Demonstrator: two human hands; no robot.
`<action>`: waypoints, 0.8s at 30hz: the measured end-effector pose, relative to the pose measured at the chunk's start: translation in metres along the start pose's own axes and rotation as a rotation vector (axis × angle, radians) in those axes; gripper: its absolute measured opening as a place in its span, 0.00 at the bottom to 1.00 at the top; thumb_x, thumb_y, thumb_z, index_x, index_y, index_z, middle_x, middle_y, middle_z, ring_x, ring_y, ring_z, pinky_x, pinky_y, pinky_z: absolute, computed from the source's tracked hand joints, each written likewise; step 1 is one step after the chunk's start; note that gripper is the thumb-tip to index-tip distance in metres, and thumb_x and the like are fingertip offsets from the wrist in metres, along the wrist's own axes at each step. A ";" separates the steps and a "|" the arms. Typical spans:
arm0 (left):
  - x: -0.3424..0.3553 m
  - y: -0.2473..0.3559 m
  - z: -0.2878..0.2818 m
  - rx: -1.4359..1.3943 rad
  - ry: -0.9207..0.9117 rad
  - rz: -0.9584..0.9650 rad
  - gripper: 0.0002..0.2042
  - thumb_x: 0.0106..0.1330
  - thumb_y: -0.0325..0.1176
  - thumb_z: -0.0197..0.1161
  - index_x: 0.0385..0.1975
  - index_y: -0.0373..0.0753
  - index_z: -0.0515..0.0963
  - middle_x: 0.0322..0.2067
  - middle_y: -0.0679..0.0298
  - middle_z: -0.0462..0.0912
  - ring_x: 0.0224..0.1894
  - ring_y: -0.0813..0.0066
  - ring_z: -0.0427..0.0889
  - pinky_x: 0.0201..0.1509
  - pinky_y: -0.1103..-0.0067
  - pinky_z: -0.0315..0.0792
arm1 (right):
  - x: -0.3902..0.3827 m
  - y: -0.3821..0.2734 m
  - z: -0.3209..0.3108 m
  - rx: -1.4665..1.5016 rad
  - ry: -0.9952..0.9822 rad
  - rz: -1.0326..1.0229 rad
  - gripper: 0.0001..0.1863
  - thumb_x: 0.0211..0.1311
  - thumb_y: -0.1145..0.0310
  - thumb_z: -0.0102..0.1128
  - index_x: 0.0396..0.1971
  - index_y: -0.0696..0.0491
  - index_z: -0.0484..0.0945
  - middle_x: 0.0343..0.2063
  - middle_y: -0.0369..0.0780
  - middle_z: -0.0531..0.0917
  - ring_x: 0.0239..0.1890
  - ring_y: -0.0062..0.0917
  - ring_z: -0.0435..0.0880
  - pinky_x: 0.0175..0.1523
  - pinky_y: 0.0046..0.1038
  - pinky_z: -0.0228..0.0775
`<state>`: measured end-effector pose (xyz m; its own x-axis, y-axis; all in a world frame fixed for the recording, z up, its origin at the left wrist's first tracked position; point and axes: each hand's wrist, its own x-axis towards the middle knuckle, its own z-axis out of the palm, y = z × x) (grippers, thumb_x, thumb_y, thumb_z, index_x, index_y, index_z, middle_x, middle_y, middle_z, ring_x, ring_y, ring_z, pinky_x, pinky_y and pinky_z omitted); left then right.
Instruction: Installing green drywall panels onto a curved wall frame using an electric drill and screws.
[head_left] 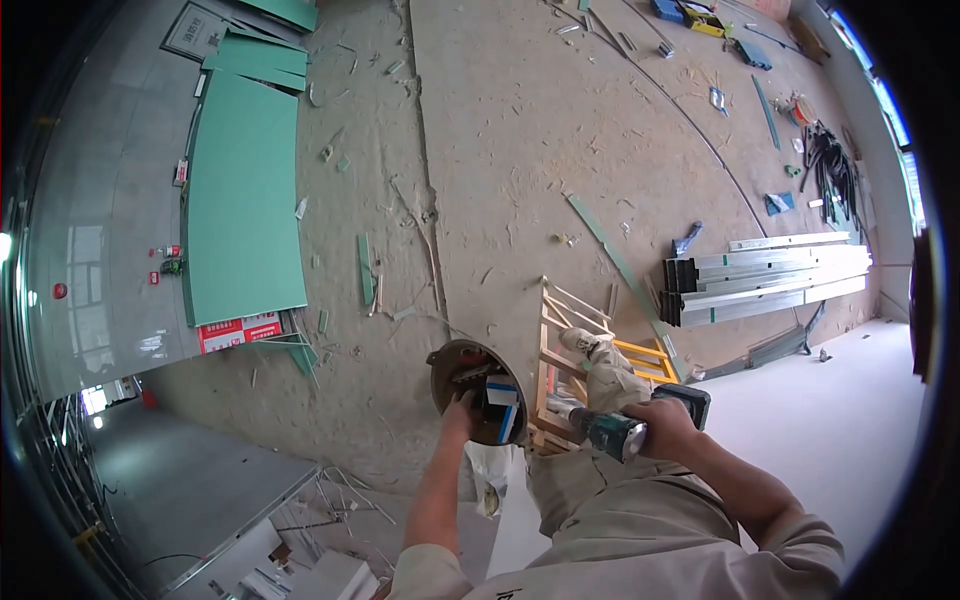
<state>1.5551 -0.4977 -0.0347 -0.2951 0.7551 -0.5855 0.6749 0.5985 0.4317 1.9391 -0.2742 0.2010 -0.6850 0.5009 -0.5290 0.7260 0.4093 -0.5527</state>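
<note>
My left hand [461, 410] reaches into a round brown tub [437, 378], beside a white and blue box [503, 390] that stands in it. The fingers dip among dark contents, so I cannot make out whether they hold anything. In my right hand [668, 428] is a cordless drill [612, 432], green and black, its front end pointing left and its battery [690, 400] past the hand. Under the drill stands a wooden stepladder [560, 355] with some yellow rungs, and one of my legs [615, 375] is against it.
Green boards [245, 200] lie stacked at the left. Bundled metal channels [770, 275] rest on the right, by a white wall surface [830, 400]. A green strip [605, 245], dark cables [830, 170] and scraps litter the concrete floor [510, 180]. Tool cases [690, 15] sit far off.
</note>
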 end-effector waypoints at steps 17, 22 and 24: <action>0.015 -0.019 0.014 0.150 0.143 0.105 0.15 0.57 0.31 0.65 0.45 0.40 0.83 0.45 0.47 0.83 0.43 0.38 0.81 0.46 0.57 0.75 | 0.016 -0.020 0.018 -0.188 -0.220 0.055 0.13 0.52 0.60 0.65 0.38 0.46 0.82 0.32 0.38 0.88 0.32 0.40 0.84 0.37 0.36 0.73; 0.010 -0.020 0.011 0.004 0.158 0.038 0.12 0.57 0.29 0.64 0.41 0.38 0.85 0.42 0.48 0.85 0.40 0.43 0.83 0.45 0.60 0.76 | 0.009 -0.018 0.019 -0.199 -0.181 0.034 0.13 0.53 0.61 0.65 0.40 0.45 0.82 0.32 0.38 0.88 0.32 0.39 0.84 0.38 0.35 0.73; 0.008 -0.019 0.009 -0.095 0.207 -0.077 0.11 0.56 0.28 0.64 0.39 0.38 0.85 0.39 0.50 0.86 0.37 0.48 0.84 0.43 0.63 0.77 | 0.008 -0.016 0.020 -0.174 -0.182 0.041 0.14 0.53 0.61 0.65 0.40 0.45 0.82 0.32 0.39 0.87 0.32 0.39 0.84 0.39 0.35 0.73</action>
<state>1.5455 -0.5053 -0.0538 -0.4822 0.7390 -0.4705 0.5814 0.6717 0.4591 1.9211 -0.2922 0.1925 -0.6431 0.3806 -0.6645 0.7420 0.5244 -0.4177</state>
